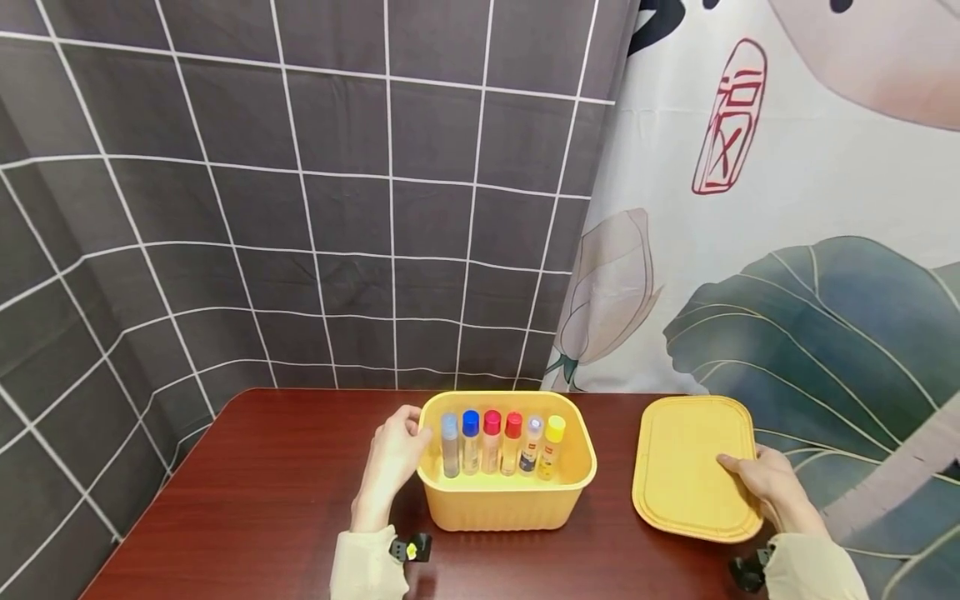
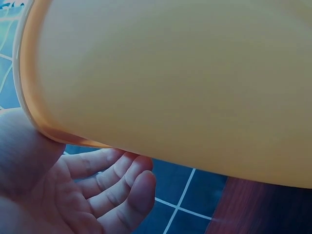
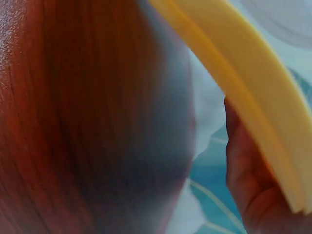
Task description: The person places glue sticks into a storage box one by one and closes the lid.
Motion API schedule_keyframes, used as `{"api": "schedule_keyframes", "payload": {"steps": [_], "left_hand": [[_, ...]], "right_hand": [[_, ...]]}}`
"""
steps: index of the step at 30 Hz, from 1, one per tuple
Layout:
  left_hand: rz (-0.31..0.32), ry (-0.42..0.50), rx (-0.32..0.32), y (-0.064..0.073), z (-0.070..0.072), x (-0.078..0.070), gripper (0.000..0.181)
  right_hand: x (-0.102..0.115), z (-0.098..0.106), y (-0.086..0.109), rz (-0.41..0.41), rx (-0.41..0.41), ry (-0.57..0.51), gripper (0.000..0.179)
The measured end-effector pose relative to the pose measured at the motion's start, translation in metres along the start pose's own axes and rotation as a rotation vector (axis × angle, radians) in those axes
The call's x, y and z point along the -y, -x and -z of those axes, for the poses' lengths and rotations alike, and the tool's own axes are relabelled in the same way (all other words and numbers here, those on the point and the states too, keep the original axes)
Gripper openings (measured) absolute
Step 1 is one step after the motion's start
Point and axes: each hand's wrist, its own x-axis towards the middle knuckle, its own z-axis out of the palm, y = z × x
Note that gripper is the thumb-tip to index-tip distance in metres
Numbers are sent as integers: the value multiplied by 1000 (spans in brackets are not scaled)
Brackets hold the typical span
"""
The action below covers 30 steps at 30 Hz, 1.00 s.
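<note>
Lid [image 1: 693,467] lies on the desk [image 1: 285,492], right hand [image 1: 768,479] pinching its edge; left hand [image 1: 393,462], fingers [image 2: 117,187] relaxed, touches the box [image 1: 506,500].

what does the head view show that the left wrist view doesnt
Only the head view shows the six capped bottles standing in a row inside the yellow bin, the yellow lid lying flat to its right with the right hand gripping its edge, and the wooden table. Only the left wrist view shows the left hand from the palm side, fingers loosely extended under the rim. Both show the bin's wall and the left hand against it.
</note>
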Motion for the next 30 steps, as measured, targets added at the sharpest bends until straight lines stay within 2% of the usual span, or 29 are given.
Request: {"api": "schedule_keyframes", "payload": {"steps": [2, 6, 9, 13, 20, 25, 30], "left_hand": [[-1, -2, -1, 0, 0, 0, 26], [-3, -3, -1, 0, 0, 1, 26], [2, -2, 0, -1, 1, 1, 26], [7, -2, 0, -1, 1, 1, 26], [5, 3, 3, -1, 1, 0, 26], [-4, -8, -18, 1, 2, 1, 26], [-15, 1, -18, 1, 0, -1, 25]], "right_hand": [[6, -2, 4, 37, -29, 60, 54], [23, -6, 14, 134, -111, 257, 54], [37, -11, 24, 247, -195, 426, 51], [56, -23, 41, 419, -320, 558, 37], [83, -51, 65, 650, -467, 635, 19], [93, -74, 78, 868, -517, 629, 21], [100, -93, 85, 1037, -541, 634, 29]]}}
